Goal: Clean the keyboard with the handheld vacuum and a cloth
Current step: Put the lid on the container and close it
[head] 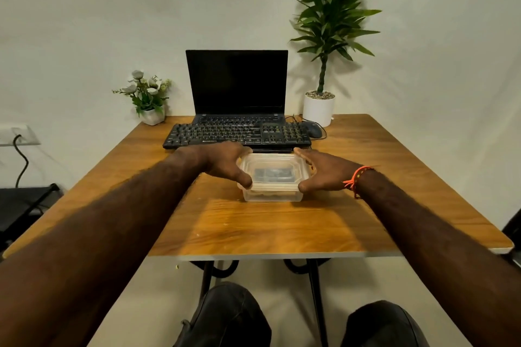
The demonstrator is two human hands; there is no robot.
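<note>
**A:** Status of hands?

**B:** The left hand (225,162) and right hand (324,170) each gripped one side of the clear lidded container (272,177), thumbs on its near edge. The keyboard (238,135) lay just behind it on the table (282,222).

**A:** Hazards?

**B:** The lid could probably release abruptly, jolting the container into the keyboard. Contents were dark and unidentifiable; neither vacuum nor cloth was visible.

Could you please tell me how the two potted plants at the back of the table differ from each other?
The flower plant stands at the table's back-left corner, the leafy plant at the back right. The flower plant is short with pale blooms; the leafy plant is much taller than the laptop, all green leaves on one stem. The leafy plant's pot is round and larger. Both pots are white.
</note>
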